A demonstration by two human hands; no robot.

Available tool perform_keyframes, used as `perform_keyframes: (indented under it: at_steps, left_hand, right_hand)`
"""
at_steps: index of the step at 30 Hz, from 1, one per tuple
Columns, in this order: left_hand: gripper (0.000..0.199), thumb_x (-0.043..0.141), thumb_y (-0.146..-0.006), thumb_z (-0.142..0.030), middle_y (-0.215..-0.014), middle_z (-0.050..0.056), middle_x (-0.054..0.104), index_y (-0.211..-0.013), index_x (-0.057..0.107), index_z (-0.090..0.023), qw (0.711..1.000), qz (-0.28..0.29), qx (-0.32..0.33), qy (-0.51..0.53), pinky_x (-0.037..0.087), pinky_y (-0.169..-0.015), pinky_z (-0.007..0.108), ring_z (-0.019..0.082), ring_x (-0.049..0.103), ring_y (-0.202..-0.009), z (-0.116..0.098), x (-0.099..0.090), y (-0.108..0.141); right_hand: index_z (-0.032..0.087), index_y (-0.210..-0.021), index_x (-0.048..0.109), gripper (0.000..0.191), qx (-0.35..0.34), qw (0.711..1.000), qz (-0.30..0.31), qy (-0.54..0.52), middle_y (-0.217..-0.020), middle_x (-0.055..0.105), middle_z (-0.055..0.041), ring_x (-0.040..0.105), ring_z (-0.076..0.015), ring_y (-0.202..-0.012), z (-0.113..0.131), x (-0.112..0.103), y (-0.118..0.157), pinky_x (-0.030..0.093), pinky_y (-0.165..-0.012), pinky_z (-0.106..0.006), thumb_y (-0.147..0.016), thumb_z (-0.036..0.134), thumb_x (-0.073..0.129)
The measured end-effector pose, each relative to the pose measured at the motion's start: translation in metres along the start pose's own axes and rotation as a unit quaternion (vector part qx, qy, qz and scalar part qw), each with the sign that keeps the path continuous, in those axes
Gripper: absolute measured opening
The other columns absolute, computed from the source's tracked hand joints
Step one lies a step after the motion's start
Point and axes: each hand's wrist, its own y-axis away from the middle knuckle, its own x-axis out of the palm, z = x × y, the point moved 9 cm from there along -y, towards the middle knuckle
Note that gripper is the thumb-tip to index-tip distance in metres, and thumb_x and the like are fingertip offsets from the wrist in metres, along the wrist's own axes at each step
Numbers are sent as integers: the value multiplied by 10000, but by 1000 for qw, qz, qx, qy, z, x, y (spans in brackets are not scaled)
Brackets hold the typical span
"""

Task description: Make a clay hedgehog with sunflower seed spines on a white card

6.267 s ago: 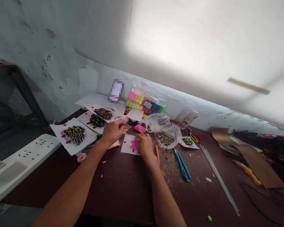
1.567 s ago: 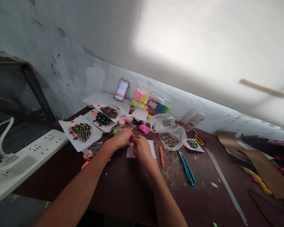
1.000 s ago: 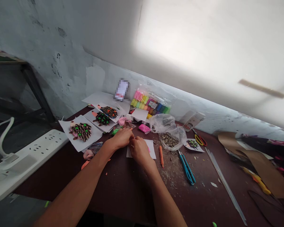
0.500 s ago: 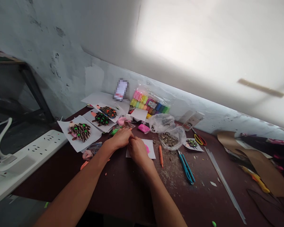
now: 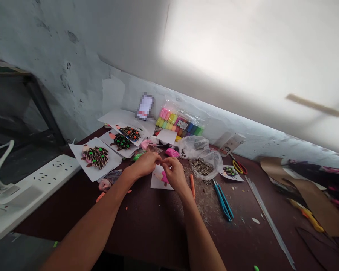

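My left hand (image 5: 147,164) and my right hand (image 5: 173,174) meet at the fingertips above a small white card (image 5: 157,184). Both are closed in a pinch; whatever is between the fingers is too small to make out. On the card lies a flat pink clay shape (image 5: 164,177) with a pale part at its left and a small brown bit below, partly covered by my right hand. Just behind the hands sits a bright pink clay packet (image 5: 172,152). An orange marker-like stick (image 5: 192,185) lies right of my right hand.
Finished seed-and-clay hedgehogs (image 5: 98,157) lie on papers at left, beside a white power strip (image 5: 39,188). A plastic bag of striped seeds (image 5: 201,165), teal-handled pliers (image 5: 223,201), scissors (image 5: 238,167) and clear sticks (image 5: 268,218) are at right. Colored clay packs (image 5: 180,122) lean on the wall.
My right hand has shifted slightly right and up, its fingers now extended into a pinch. More of the pink shape and its pale part shows on the card.
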Motion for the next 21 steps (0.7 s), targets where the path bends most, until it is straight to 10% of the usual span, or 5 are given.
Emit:
perform_keyframes:
  at_steps: [13,21]
  left_hand:
    - [183,630,-753,-201,-836,44,757,-882,740,-132,973,-105,9,204,517,-703,244,172,673,-774,-10,-26,5]
    - [148,622,-766,-230,-775,34,759,-802,753,-171,953,-162,15,254,535,-713,274,178,684,-739,-3,-37,8]
  right_hand:
    - [150,-1009,720,420,158,954,5,-256,-692,612,-7,505,-128,-557,-24,6,5,420,-513,-221,-693,190,447]
    - [159,-915,743,394,109,953,-57,-275,-691,628,-5,405,-101,-514,-29,0,-2,315,-461,-204,-638,231,471]
